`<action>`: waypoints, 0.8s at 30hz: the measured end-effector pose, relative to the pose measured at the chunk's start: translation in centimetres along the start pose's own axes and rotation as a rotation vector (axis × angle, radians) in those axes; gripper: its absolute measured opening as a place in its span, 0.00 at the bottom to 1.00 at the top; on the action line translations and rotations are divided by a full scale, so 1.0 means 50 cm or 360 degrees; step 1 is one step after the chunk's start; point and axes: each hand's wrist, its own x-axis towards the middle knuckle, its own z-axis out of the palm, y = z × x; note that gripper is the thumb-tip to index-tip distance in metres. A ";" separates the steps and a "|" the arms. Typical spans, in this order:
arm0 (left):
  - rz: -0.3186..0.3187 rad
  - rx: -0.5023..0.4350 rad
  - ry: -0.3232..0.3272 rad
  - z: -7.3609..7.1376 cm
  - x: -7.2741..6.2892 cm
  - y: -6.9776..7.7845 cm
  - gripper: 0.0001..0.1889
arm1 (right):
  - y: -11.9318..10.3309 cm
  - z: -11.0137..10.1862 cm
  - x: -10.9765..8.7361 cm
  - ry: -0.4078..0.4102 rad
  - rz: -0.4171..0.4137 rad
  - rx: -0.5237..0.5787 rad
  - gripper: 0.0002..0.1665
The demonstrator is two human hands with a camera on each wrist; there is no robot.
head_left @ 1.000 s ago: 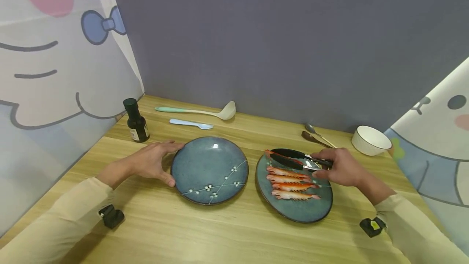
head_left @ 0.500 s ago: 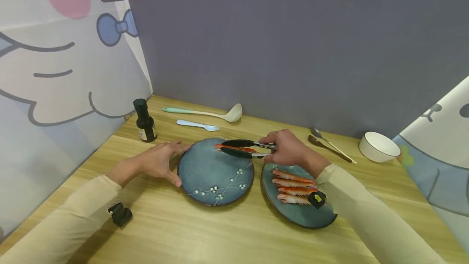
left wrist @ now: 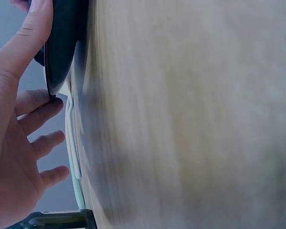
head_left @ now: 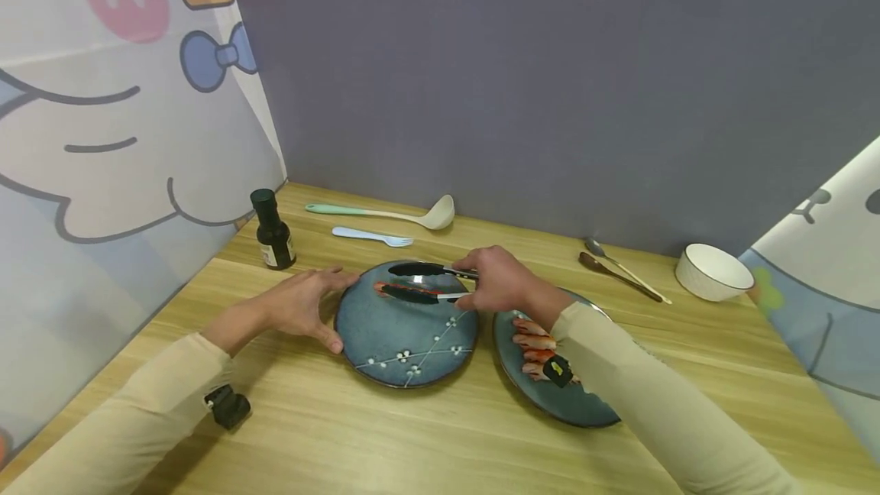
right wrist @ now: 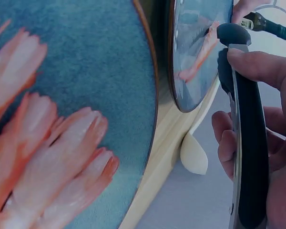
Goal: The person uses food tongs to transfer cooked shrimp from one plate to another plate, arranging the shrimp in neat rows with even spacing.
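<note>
A pair of black-tipped tongs [head_left: 412, 294] is held in my right hand [head_left: 498, 281], over the left blue plate [head_left: 385, 338]. The tongs' arms stand apart. One red-and-white shrimp [right wrist: 198, 59] lies on that plate in the right wrist view; the lower tong arm partly covers it in the head view. My left hand [head_left: 302, 305] rests at the plate's left rim, thumb and fingers spread along the edge. Several more shrimps [head_left: 531, 341] lie on the right blue plate [head_left: 577, 402], partly hidden by my right forearm.
A dark sauce bottle [head_left: 273, 237] stands at the back left. A ladle [head_left: 436, 215] and a light blue fork [head_left: 371, 236] lie behind the left plate. Two spoons [head_left: 619, 275] and a white bowl [head_left: 713, 273] are at the back right.
My right hand has carried a shrimp in the tongs leftward from the right plate to the left plate. The tongs' tips have since parted. My left hand stays at the rim.
</note>
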 end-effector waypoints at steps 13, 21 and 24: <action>0.0022 0.0082 -0.0005 -0.002 0.003 0.005 0.61 | 0.085 -0.067 -0.164 0.0106 0.0051 0.0095 0.33; 0.0013 0.0045 -0.0008 -0.001 0.000 0.004 0.61 | 0.155 -0.085 -0.297 0.0174 0.0049 0.0092 0.28; 0.0009 0.0050 0.0004 -0.005 -0.002 0.002 0.61 | 0.171 -0.091 -0.330 0.0219 0.0030 0.0106 0.28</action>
